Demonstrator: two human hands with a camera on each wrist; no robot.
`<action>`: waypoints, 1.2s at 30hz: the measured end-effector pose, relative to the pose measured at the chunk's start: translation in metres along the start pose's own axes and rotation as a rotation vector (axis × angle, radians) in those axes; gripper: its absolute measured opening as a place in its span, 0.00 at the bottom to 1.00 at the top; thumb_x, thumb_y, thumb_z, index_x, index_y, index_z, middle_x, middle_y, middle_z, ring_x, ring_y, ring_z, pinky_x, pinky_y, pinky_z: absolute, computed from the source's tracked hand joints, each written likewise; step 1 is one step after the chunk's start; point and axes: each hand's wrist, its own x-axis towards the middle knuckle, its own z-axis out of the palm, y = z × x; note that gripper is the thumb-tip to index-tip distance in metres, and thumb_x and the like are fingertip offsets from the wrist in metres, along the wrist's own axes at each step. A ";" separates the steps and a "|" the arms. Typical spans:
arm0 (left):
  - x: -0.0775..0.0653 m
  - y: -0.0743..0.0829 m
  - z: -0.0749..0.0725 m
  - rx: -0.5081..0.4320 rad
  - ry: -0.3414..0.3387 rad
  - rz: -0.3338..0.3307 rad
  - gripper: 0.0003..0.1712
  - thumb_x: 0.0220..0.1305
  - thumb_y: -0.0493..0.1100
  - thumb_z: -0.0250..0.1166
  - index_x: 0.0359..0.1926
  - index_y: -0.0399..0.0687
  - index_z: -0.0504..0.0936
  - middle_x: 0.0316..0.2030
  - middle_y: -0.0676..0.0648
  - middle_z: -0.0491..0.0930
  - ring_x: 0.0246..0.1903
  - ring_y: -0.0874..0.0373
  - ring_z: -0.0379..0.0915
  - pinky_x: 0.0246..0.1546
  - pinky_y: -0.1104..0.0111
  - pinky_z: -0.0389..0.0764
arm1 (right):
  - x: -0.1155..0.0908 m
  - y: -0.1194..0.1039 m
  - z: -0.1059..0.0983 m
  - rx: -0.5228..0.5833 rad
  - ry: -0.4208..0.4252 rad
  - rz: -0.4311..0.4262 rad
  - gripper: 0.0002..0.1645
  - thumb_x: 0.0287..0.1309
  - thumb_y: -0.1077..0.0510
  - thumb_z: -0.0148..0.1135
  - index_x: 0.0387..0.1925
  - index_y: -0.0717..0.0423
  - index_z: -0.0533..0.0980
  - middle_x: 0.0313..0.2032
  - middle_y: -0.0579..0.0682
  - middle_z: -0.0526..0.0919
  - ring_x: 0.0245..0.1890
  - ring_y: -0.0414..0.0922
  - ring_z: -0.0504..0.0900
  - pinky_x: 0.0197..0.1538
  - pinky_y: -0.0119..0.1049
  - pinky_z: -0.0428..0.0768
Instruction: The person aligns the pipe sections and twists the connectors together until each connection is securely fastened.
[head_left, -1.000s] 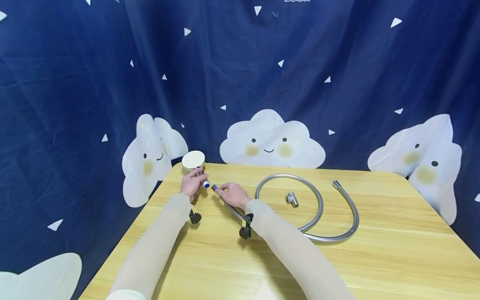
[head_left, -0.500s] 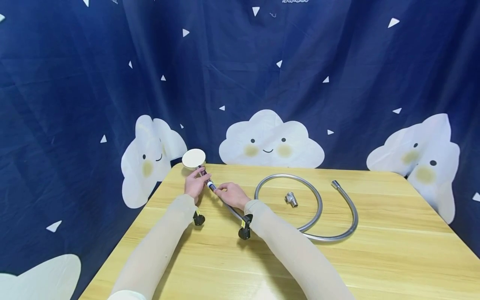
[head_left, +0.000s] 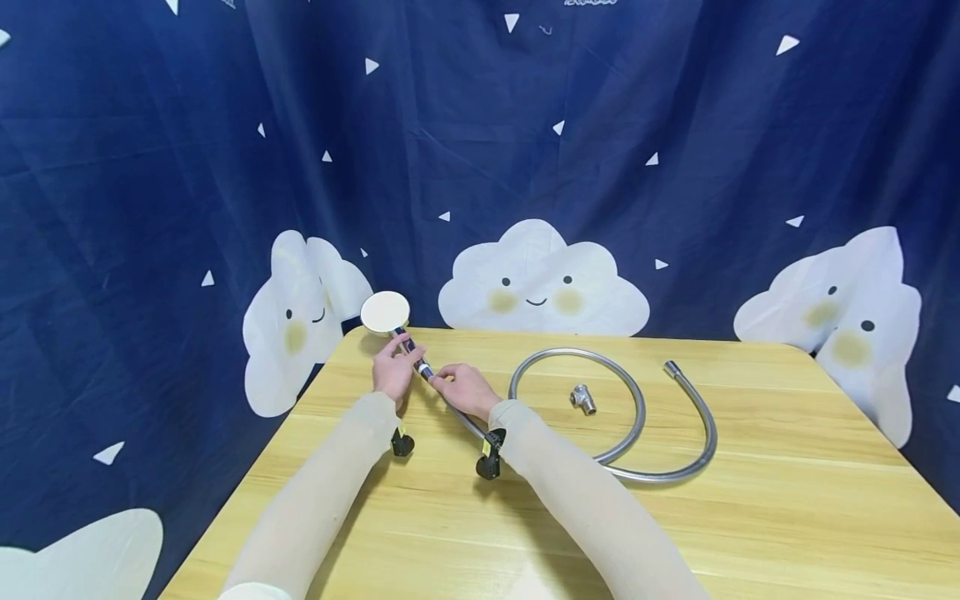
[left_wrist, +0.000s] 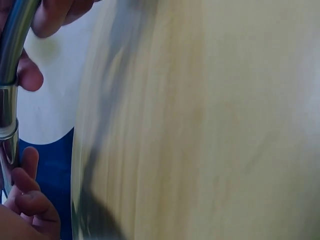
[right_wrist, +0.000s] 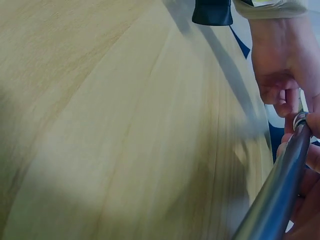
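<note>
Carrying the parts: wood-grain tabletop (head_left: 750, 517). Flexible metal shower hose (head_left: 642, 408), one: looped on the tabletop, one end connector (left_wrist: 7, 106) meeting the hand shower (head_left: 385, 312), far end (head_left: 672, 368) unattached at right. Hand shower, round-faced, one: held at the tabletop's far left. Left hand (head_left: 394, 369): fingers curled round the handle. Right hand (head_left: 467, 390): fingertips pinching the hose near its connector. Chrome valve fitting (head_left: 582, 399), one: lying inside the loop, unconnected. Progress, judged: first joint aligned, tightness not discernible; far end and fitting apparently remain.

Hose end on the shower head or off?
Up against it; whether screwed on, cannot tell. Left wrist view: the hose meets the shower head's handle, a pale ring showing at the joint.
</note>
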 end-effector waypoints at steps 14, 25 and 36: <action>-0.007 0.003 -0.001 0.004 0.024 0.057 0.30 0.61 0.47 0.73 0.64 0.58 0.77 0.20 0.57 0.64 0.17 0.64 0.58 0.21 0.72 0.61 | 0.002 0.003 0.003 0.007 0.023 -0.034 0.16 0.70 0.49 0.57 0.43 0.54 0.85 0.26 0.49 0.86 0.20 0.37 0.75 0.27 0.30 0.71; -0.012 0.008 -0.002 0.033 0.055 0.105 0.29 0.60 0.47 0.74 0.62 0.57 0.78 0.25 0.53 0.73 0.22 0.61 0.67 0.27 0.71 0.68 | 0.000 -0.009 0.003 0.206 -0.015 0.068 0.18 0.72 0.55 0.56 0.44 0.67 0.82 0.32 0.63 0.88 0.27 0.53 0.85 0.24 0.30 0.69; -0.015 0.008 0.000 0.029 0.070 0.101 0.27 0.60 0.47 0.73 0.60 0.57 0.79 0.26 0.52 0.77 0.24 0.61 0.71 0.30 0.69 0.69 | -0.001 -0.012 0.004 0.245 0.000 0.101 0.15 0.65 0.53 0.65 0.37 0.64 0.82 0.33 0.64 0.88 0.35 0.60 0.87 0.25 0.29 0.69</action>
